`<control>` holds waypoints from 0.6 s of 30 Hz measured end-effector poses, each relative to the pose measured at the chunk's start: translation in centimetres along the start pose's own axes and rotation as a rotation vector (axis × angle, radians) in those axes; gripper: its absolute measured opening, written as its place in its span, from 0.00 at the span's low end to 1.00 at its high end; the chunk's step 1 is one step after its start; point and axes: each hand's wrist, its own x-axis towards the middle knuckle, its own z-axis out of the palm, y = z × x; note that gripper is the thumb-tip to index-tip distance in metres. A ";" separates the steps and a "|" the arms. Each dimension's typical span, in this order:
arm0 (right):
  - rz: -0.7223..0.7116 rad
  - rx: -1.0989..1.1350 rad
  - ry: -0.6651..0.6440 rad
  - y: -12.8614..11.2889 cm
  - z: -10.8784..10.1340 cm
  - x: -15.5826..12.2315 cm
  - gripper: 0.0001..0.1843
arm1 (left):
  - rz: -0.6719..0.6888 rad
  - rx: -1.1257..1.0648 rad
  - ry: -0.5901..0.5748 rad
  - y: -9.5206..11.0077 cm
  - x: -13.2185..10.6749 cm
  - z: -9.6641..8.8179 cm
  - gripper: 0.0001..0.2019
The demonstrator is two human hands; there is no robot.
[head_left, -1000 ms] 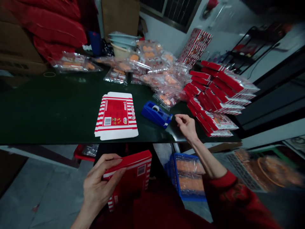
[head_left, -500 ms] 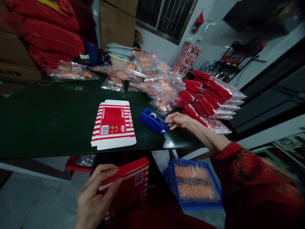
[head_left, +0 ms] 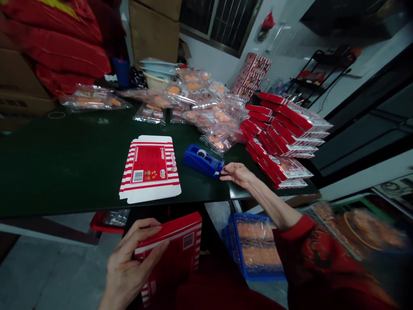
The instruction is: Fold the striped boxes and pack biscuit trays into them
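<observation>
My left hand (head_left: 130, 260) grips a red-and-white striped carton (head_left: 176, 249) by its upper left edge, thumb on the near face, below the table's front edge. My right hand (head_left: 238, 173) reaches to the cutting end of a blue tape dispenser (head_left: 203, 161) with a white-cored roll. Its thumb and fingers pinch together there at the tape's end; the strip itself hardly shows. Left of the dispenser, flat striped cartons (head_left: 150, 168) lie stacked on the dark green table (head_left: 74, 163), barcode side up.
Clear bags of orange pieces (head_left: 206, 110) are heaped behind the dispenser. Folded red cartons (head_left: 284, 137) are piled at the right, before a tall striped stack (head_left: 251, 75). A blue crate (head_left: 258, 245) with wrapped orange items stands below the table edge. Basins (head_left: 159, 71) stand at the back.
My right hand and forearm have shifted slightly left and down, still at the dispenser's end. The view has turned slightly right. My left hand keeps the carton in place.
</observation>
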 end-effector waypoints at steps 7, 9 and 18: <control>-0.001 -0.180 0.079 2.1 0.1 -1.3 0.14 | -0.060 0.105 0.062 1.0 0.1 -0.1 0.07; -0.021 -0.184 0.058 1.8 -0.1 -4.0 0.13 | -0.006 0.170 0.112 2.1 0.1 -0.1 0.06; -0.002 0.344 -0.562 -0.5 7.1 -18.0 0.16 | 0.315 0.473 0.199 5.8 -0.6 2.5 0.07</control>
